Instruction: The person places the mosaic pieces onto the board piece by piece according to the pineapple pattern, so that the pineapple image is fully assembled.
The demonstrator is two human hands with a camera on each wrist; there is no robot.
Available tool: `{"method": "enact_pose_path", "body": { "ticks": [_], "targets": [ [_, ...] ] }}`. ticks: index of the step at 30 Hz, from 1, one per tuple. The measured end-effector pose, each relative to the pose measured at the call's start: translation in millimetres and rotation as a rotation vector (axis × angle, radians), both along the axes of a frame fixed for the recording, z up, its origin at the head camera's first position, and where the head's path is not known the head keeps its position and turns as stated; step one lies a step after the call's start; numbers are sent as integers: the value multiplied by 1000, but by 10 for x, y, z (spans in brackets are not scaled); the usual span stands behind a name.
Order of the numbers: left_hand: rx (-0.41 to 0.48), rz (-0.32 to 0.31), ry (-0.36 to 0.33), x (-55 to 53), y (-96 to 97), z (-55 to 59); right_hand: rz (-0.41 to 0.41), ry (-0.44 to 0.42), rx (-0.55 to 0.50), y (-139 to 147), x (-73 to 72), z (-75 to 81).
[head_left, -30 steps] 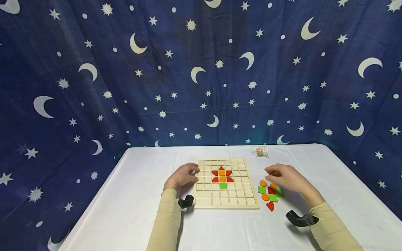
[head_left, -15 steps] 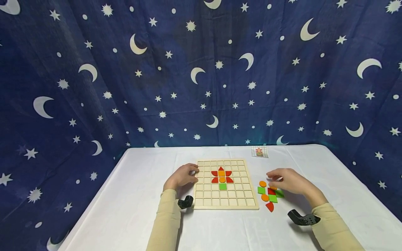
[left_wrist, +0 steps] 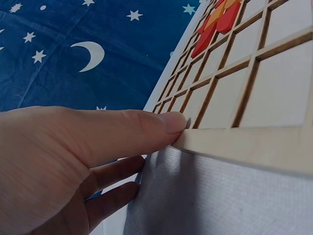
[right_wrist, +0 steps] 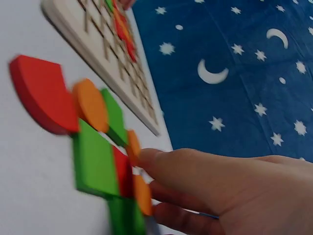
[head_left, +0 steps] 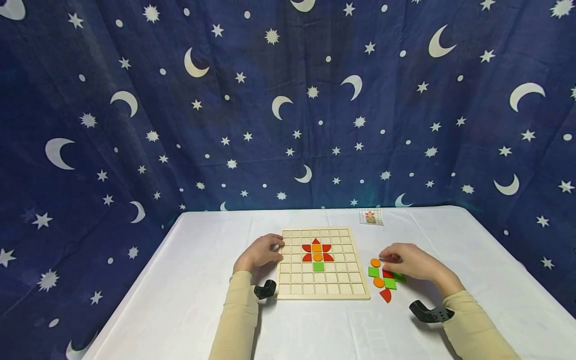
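Note:
In the head view my left hand (head_left: pixel 260 253) rests at the left edge of a wooden grid board (head_left: pixel 298 290). The left wrist view has its thumb lying straight against the board's rim, other fingers below. On the grid, red pieces (head_left: pixel 328 257), orange pieces (head_left: pixel 317 248) and a green square (head_left: pixel 318 267) form a flower shape. My right hand (head_left: pixel 411 261) hovers low over loose pieces right of the board, thumb and fingertips apart. In the right wrist view its thumb tip is beside an orange disc (right_wrist: pixel 142 195), partly hidden. Whether it touches the disc, I cannot tell.
A small picture card (head_left: pixel 371 216) with a flower pattern lies at the table's back. Loose green squares (head_left: pixel 389 284), orange discs (head_left: pixel 378 282) and a red quarter-round piece (head_left: pixel 385 296) lie on the white tablecloth (head_left: pixel 315 330). A dark blue starry curtain (head_left: pixel 252 125) hangs behind.
My right hand has come down and nearer to me, onto the back of the loose pieces, covering most of one orange disc. The left hand stays at the board's edge.

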State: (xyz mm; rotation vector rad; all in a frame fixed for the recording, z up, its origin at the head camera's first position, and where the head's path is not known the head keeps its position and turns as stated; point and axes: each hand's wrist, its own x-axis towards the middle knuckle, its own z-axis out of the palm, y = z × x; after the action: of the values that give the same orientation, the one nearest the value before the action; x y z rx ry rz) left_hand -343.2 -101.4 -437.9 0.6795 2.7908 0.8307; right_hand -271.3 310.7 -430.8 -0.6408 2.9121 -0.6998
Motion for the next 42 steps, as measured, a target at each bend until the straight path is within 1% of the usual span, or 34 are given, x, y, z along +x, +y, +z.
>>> {"method": "enact_pose_path", "body": {
  "ticks": [4, 11, 20, 26, 29, 37, 40, 42],
  "targets": [
    [11, 4, -3, 7, -1, 10, -22, 26, 5, -78, -25, -53],
    [4, 6, 7, -5, 2, 3, 32, 96, 14, -133, -50, -105],
    [6, 5, 0, 9, 2, 19, 42, 76, 14, -138, -64, -127],
    [-4, -7, 8, 10, 3, 7, 42, 95, 21, -138, -67, -132],
    [0, -11, 8, 12, 2, 5, 33, 102, 26, -144, -65, -128],
    [6, -9, 14, 18, 7, -2, -32, 80, 19, -194, -47, -130],
    [6, 0, 8, 18, 10, -6, -47, 96, 10, -225, -38, -121],
    [7, 8, 4, 19, 9, -5, -42, 109, 4, -254, -34, -109]
  ]
}}
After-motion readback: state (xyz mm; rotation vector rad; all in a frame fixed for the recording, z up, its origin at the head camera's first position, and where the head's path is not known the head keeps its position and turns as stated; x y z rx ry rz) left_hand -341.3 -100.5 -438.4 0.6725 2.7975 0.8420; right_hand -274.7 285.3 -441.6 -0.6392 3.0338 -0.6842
